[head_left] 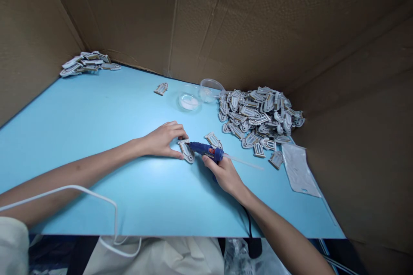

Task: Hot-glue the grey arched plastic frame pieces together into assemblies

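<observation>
My left hand [167, 139] grips a small grey-and-white arched piece [186, 151], shaped like a little window, by its left edge against the blue table. In my right hand [224, 172] is a blue glue gun [206, 149], with a clear glue stick [243, 162] poking out of its back. The gun's nozzle touches or hangs just over the upper part of the held piece; which of the two I cannot tell. Just behind the gun lies another arched piece [213, 139], partly covered by it.
A large heap of arched pieces [258, 114] stands at the right, a smaller stack [88, 63] at the far left. One piece [161, 89] lies near two clear plastic cups [189, 102]. A plastic bag [300, 169] rests at the right edge. Cardboard walls [206, 21] enclose the table [122, 107]. A white cable [80, 188] crosses front left.
</observation>
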Motion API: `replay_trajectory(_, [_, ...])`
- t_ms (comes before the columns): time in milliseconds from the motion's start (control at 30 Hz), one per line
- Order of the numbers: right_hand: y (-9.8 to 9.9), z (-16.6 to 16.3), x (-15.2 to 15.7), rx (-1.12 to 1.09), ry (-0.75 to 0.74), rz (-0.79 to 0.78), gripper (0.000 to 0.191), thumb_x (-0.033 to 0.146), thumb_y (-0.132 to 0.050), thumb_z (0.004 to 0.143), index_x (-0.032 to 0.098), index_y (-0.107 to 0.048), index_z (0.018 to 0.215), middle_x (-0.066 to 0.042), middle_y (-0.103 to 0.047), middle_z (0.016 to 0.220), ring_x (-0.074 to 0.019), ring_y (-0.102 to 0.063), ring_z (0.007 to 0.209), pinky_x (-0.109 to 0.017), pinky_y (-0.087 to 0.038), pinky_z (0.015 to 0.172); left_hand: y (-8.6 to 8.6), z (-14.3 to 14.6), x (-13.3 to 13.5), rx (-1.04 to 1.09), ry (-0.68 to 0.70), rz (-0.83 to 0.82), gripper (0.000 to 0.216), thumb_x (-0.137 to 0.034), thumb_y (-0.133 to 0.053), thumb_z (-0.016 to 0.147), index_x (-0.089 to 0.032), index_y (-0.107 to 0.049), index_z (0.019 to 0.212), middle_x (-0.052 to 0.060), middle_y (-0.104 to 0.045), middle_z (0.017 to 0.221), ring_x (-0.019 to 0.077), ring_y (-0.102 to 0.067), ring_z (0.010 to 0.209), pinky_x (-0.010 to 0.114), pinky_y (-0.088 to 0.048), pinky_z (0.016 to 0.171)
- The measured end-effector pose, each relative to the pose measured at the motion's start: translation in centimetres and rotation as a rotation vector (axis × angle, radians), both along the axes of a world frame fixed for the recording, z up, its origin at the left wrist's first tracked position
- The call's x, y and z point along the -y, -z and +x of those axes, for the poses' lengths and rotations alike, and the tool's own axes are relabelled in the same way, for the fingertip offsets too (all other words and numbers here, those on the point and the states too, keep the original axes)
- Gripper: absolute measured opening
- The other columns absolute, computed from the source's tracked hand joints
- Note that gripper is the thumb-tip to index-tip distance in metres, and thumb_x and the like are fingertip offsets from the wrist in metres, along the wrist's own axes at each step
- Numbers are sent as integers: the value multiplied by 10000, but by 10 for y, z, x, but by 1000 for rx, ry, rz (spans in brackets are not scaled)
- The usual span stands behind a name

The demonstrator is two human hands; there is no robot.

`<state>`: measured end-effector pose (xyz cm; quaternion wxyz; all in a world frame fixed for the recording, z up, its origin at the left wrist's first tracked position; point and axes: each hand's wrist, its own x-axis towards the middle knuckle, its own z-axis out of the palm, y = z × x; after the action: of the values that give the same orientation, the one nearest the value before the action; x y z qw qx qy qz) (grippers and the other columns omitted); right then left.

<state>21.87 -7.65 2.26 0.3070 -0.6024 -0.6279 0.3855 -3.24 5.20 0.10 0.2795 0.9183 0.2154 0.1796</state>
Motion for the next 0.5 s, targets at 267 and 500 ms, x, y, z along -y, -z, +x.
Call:
replay_trajectory(267, [13,-19,3,-19,154,142,372,567,-599,950,211,-696,896,-33,-613,756,-227,-561,758,-345,-480,699,1,3,1,10,-32,-6,583,-704,-817,823,-202,-686,1087,69,-704,1024,271,-619,972,380,-442,879])
replay_trajectory(500, [30,-15,8,-309,427,398,436,656,-553,946,227,-602,1005,-50,-643,840,-216,-601,725,-341,-469,655,1,6,5,-6,-102,-33,520,-624,-886,761,-216,-701,1026,44,-698,973,261,-614,951,371,-449,854])
